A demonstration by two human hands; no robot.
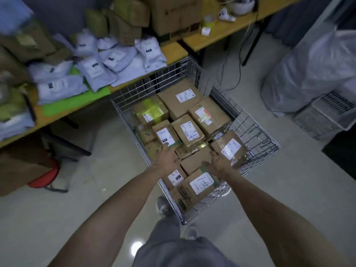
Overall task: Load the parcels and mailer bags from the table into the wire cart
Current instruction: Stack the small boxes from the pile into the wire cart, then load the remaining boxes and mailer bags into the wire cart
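Forearms reach forward over the near end of the wire cart [256, 132]. Left hand [167, 160] and right hand [219, 165] hang with fingers loose and spread, palms turned toward each other, flanking a plain brown box [194, 160] on the top layer. Likely settling it into the gap; cannot tell whether either hand touches it. Cardboard parcels [187, 130] packed edge to edge, most labels up, probably to keep the layer flat for more. Cart's far end sits just beside the table [174, 49] edge, which makes for a short carry. White mailer bags [92, 68] heaped on the table to the left, not yet loaded; olive padded packs [123, 26] stacked beyond them.
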